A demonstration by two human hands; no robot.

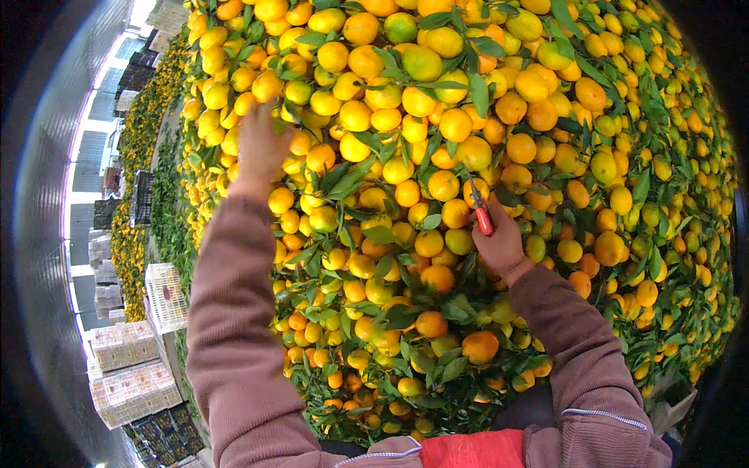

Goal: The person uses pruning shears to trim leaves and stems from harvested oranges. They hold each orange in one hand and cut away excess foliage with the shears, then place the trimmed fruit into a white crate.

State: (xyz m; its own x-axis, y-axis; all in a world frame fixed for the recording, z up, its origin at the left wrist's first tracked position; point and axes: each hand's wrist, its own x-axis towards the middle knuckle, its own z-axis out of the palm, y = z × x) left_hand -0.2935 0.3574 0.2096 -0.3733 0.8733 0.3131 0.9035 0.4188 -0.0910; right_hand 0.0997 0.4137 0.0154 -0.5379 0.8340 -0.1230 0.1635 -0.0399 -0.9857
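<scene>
A great heap of mandarin oranges (pixel 383 120), many with green leaves on, fills the space before me. My left hand (pixel 260 143) is stretched over the left part of the heap, blurred by motion. Its thumb stands apart from the fingers, and the fingertips are beside a yellow-orange mandarin (pixel 267 86); whether they touch it is not clear. In my right hand (pixel 500 240) is a pair of fruit snips with red handles (pixel 484 221). Their narrow metal blades point up and away, over the fruit near the middle.
Stacked pale plastic crates (pixel 131 374) stand at the left, with a white slatted crate (pixel 166 297) nearby. Dark crates (pixel 167 436) are below them. Another strip of mandarins (pixel 131 245) runs along the left, beside a black crate (pixel 141 198). Leafy fruit (pixel 673 193) continues to the right.
</scene>
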